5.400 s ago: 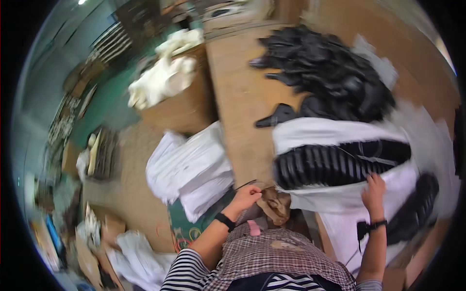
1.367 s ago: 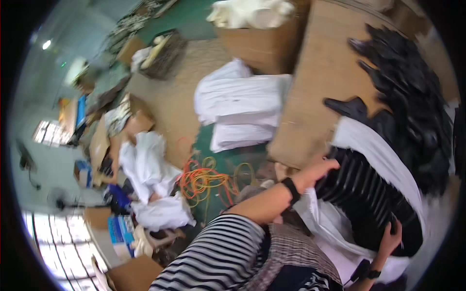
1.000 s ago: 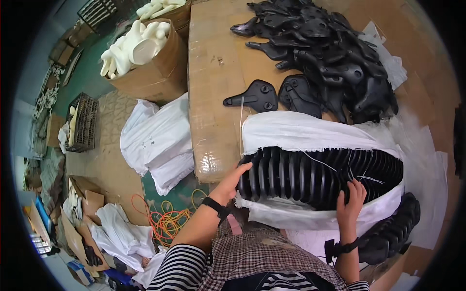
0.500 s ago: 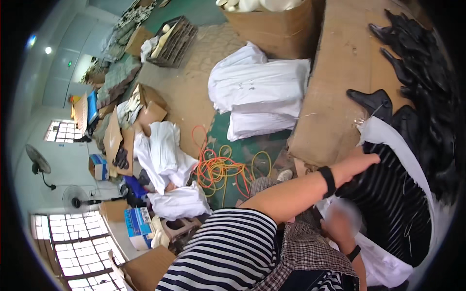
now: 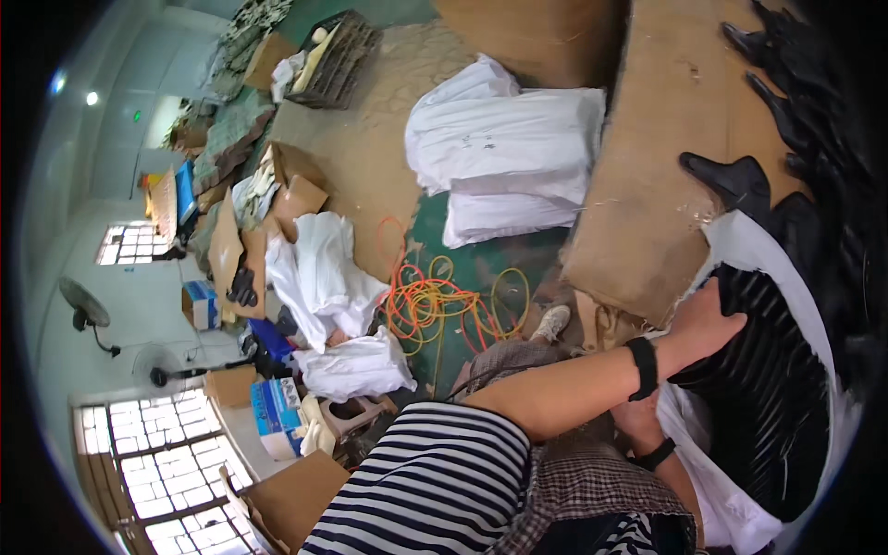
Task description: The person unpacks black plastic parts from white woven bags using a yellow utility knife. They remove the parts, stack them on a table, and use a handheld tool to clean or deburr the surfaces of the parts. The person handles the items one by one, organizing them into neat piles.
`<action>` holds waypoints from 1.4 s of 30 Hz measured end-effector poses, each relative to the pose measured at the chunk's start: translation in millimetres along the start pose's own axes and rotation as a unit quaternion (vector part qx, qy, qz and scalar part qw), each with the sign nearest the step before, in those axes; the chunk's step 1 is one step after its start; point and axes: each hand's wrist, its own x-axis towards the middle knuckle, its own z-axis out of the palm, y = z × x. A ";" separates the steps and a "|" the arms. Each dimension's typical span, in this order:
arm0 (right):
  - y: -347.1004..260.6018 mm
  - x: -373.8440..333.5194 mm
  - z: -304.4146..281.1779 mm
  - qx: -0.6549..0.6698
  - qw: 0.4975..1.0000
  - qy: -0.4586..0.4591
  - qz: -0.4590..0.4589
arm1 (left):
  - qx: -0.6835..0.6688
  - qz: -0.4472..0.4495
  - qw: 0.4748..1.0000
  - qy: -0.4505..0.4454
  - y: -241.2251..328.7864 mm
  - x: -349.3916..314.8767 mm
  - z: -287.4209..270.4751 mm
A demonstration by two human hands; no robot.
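A white sack [image 5: 740, 239] stands at the right with its mouth spread. Inside it are tightly stacked black pieces [image 5: 772, 388] that form a ribbed surface. My left hand [image 5: 708, 319] rests on the near-left edge of this stack, at the sack's mouth, with the visible fingers apart. Below it, my right hand [image 5: 638, 416] is beside the sack's near side, partly covered by my left forearm. Its fingers are hidden, so whether it grips the cloth does not show.
Black moulded pieces [image 5: 740, 180] lie on a cardboard sheet [image 5: 647, 185] beyond the sack. Filled white sacks [image 5: 509, 134] lie farther left. Orange and yellow hoses [image 5: 439, 310] coil on the green floor. A dark crate [image 5: 338, 65], cardboard boxes and fans are farther off.
The view has shifted slightly. My left hand stays at the stack's edge, its fingers now spread differently. My right hand has moved up behind my left forearm.
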 end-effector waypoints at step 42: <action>52.8 261.2 -169.3 -0.153 0.983 0.056 0.087 | -0.138 0.105 0.969 -0.175 -58.4 -117.5 -46.3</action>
